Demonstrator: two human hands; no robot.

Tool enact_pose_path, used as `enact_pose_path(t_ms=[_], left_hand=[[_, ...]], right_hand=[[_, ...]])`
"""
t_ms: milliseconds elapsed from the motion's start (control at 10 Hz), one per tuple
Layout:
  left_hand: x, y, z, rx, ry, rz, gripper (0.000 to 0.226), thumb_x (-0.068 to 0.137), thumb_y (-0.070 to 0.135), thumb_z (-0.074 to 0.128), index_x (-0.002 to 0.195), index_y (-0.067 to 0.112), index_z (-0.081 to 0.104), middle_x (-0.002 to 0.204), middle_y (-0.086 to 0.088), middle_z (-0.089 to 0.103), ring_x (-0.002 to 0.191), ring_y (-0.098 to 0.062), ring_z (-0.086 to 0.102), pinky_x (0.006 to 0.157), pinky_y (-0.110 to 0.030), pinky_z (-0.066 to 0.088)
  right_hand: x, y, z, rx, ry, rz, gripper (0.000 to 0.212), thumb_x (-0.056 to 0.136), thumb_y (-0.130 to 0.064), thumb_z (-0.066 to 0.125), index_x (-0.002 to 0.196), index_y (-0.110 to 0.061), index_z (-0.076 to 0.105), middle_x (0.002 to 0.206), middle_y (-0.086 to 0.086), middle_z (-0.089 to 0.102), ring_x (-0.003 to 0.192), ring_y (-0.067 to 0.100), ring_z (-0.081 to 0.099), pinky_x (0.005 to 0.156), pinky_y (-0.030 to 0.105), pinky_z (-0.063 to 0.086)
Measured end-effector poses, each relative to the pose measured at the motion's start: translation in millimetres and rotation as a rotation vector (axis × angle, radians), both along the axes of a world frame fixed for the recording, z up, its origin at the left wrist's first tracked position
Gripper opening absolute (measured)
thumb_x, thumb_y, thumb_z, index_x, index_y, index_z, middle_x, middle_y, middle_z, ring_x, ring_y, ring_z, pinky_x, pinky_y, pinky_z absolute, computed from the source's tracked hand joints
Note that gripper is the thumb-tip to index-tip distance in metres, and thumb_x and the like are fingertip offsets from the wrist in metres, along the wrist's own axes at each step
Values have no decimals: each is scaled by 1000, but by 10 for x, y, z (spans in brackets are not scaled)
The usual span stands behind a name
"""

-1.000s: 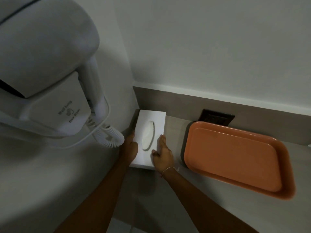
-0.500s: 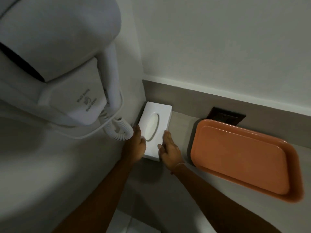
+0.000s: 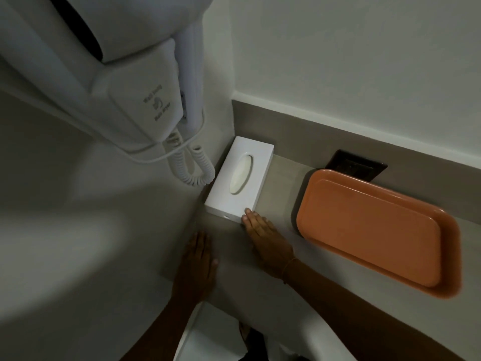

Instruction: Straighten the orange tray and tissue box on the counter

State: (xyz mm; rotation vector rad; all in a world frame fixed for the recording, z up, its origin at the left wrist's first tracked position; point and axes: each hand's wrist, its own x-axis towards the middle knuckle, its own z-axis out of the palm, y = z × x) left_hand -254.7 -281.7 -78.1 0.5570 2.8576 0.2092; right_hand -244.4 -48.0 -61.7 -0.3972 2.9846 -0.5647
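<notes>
A white tissue box (image 3: pixel 240 182) with an oval slot lies in the counter's back left corner, its long side along the left wall. My right hand (image 3: pixel 268 239) lies flat on the counter, fingertips touching the box's near right corner. My left hand (image 3: pixel 196 264) rests flat and apart from the box, near the counter's front edge by the wall. An empty orange tray (image 3: pixel 374 227) sits to the right, lying at an angle to the back wall.
A white wall-mounted hair dryer (image 3: pixel 125 74) hangs on the left wall, its coiled cord (image 3: pixel 190 165) dangling just beside the box. A dark socket plate (image 3: pixel 356 166) sits on the grey backsplash behind the tray. A white basin edge (image 3: pixel 320 332) shows below the counter (image 3: pixel 283 183).
Both hands let go of the tissue box and drew back toward me; the left hand came off entirely. The box now lies closer to the corner and left wall.
</notes>
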Motion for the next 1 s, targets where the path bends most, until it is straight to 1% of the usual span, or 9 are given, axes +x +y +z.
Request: enact_pose_path(t_ms=[200, 300, 400, 500, 600, 700, 800, 900, 1000], left_hand=[[5, 22, 13, 13, -33, 22, 64, 92, 35, 31, 146, 1, 28, 154, -20, 33, 146, -34, 23, 119, -48, 23], [8, 24, 12, 24, -36, 28, 65, 92, 36, 30, 147, 2, 26, 156, -19, 31, 147, -33, 21, 120, -47, 22], [13, 31, 7, 35, -43, 27, 64, 93, 37, 27, 148, 2, 24, 156, -19, 29, 147, -33, 21, 120, -48, 21], [17, 27, 3, 40, -37, 21, 68, 95, 44, 14, 148, 3, 23, 157, -19, 27, 148, -33, 19, 120, -46, 17], [18, 33, 3, 43, -48, 27, 72, 94, 46, 6, 148, 2, 24, 156, -19, 28, 147, -33, 20, 120, -45, 17], [24, 43, 15, 49, -48, 10, 74, 93, 47, 4, 147, 0, 25, 156, -21, 28, 147, -35, 19, 120, -46, 18], [32, 59, 84, 36, -68, 11, 79, 92, 50, 0, 146, -2, 25, 155, -24, 27, 147, -38, 20, 120, -48, 19], [50, 131, 180, 25, -42, -58, 79, 94, 49, 5, 141, -6, 36, 149, -28, 38, 141, -43, 32, 114, -54, 30], [76, 302, 200, 38, -32, -115, 69, 94, 43, 24, 137, -7, 42, 146, -28, 42, 137, -45, 37, 112, -55, 31]], right_hand=[[-66, 6, -39, 11, 10, 42, 85, 86, -1, 51, 152, -10, -1, 162, 12, -3, 148, 23, -5, 119, 35, -3], [-143, -18, -34, 6, 7, 42, 88, 85, 1, 54, 152, -10, -2, 161, 10, -8, 149, 24, -5, 119, 36, -1], [-229, -40, -28, 9, 7, 64, 87, 86, 1, 52, 152, -11, -3, 158, 7, -14, 149, 24, -5, 120, 36, 0], [-267, -51, -35, 12, -9, 71, 90, 84, 3, 52, 152, -11, -5, 158, 6, -16, 149, 24, -7, 121, 36, 0], [-297, -65, -9, 22, -29, 84, 90, 83, 4, 52, 152, -10, -5, 161, 11, -11, 150, 25, -5, 122, 39, 4], [-319, -74, 35, 25, -56, 91, 91, 84, 2, 53, 152, -10, -5, 162, 12, -11, 150, 25, -4, 123, 38, 3], [-296, -94, 168, 13, -85, 73, 84, 90, -6, 50, 153, -13, -6, 162, 9, -12, 150, 24, -5, 123, 38, 3], [-210, -55, 318, -68, -86, 32, 73, 96, -13, 42, 153, -16, -3, 163, 6, -7, 150, 22, -2, 123, 41, 4], [73, 56, 502, -261, -59, -77, 69, 97, -16, 45, 154, -15, 6, 163, 7, 9, 149, 19, 9, 122, 42, 10]])
